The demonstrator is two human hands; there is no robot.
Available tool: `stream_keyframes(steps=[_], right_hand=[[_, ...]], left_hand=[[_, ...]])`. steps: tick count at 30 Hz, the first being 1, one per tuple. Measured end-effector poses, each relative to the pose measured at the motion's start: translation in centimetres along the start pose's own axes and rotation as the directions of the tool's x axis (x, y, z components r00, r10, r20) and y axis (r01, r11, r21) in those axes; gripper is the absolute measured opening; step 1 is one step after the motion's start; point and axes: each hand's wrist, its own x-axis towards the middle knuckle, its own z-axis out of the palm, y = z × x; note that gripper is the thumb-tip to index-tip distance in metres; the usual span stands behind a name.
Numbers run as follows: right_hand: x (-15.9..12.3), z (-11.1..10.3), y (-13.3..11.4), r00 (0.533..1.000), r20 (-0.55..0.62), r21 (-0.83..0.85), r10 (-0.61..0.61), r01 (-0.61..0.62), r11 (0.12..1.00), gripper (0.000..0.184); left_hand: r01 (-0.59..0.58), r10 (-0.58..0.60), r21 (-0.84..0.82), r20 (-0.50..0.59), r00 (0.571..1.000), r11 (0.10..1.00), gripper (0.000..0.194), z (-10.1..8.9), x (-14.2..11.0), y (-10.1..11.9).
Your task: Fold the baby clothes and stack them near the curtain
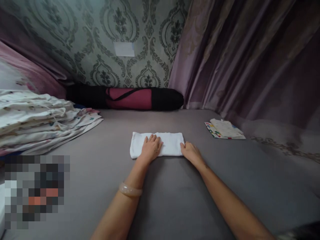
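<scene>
A white cloth (171, 143), folded into a long rectangle, lies flat on the grey bed sheet (172, 193) in front of me. My left hand (151, 147) rests on its middle, palm down with the fingers stretched out. At the cloth's right end, my right hand (191, 152) pinches the edge between thumb and curled fingers. A pale bangle (130, 190) circles my left wrist. The cloth's left end is free of both hands.
Patterned white fabric (37, 121) is heaped at the left. A small folded stack of cloths (225, 129) lies at the right. Along the wall stretches a long black-and-red bag (130, 99). Purple curtains (220, 60) hang at the right. A blurred patch covers the lower left.
</scene>
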Motion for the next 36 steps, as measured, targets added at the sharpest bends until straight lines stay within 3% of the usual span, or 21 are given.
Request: stream_keyframes(steps=[8, 13, 21, 24, 27, 29, 33, 36], right_hand=[[-0.3, 0.3, -2.1, 0.990, -0.124, 0.128, 0.063, -0.047, 0.991, 0.044], [-0.7, 0.7, -1.9, 0.990, -0.138, 0.012, -0.020, 0.022, 1.000, 0.036], [-0.9, -0.2, -0.8, 0.994, -0.105, -0.086, 0.008, -0.017, 0.996, 0.035], [-0.8, -0.7, -0.8, 0.975, -0.192, -0.158, -0.110, 0.080, 0.984, 0.039], [-0.6, -0.7, -1.9, 0.874, -0.294, -0.214, -0.387, 0.335, 0.918, 0.045], [-0.3, -0.4, -2.8, 0.811, -0.270, -0.212, -0.519, 0.476, 0.854, 0.049], [0.5, 0.4, -3.6, 0.803, -0.191, -0.170, -0.565, 0.540, 0.824, 0.059], [1.6, 1.6, -2.9, 0.807, -0.179, -0.161, -0.563, 0.540, 0.826, 0.064]], left_hand=[[0.001, -0.001, 0.010, -0.013, 1.000, 1.000, 0.057, 1.0, -0.5, 0.2], [0.001, 0.000, -0.044, 0.009, 1.000, 0.999, 0.059, 0.9, -0.7, -0.4], [-0.044, 0.047, -0.091, 0.034, 0.998, 0.995, 0.052, 0.9, -0.7, -2.1], [-0.042, 0.045, -0.079, 0.047, 0.998, 0.996, 0.051, 0.5, -0.5, -1.7], [-0.030, 0.031, -0.046, 0.024, 0.999, 0.998, 0.051, -0.5, -0.8, -1.5], [0.005, -0.005, -0.017, -0.007, 1.000, 1.000, 0.050, -1.1, -1.2, -1.6], [0.131, -0.130, 0.005, -0.038, 0.991, 0.991, 0.047, -1.5, -2.6, -2.3], [0.153, -0.153, -0.020, -0.012, 0.988, 0.988, 0.048, -1.0, -3.3, -2.8]])
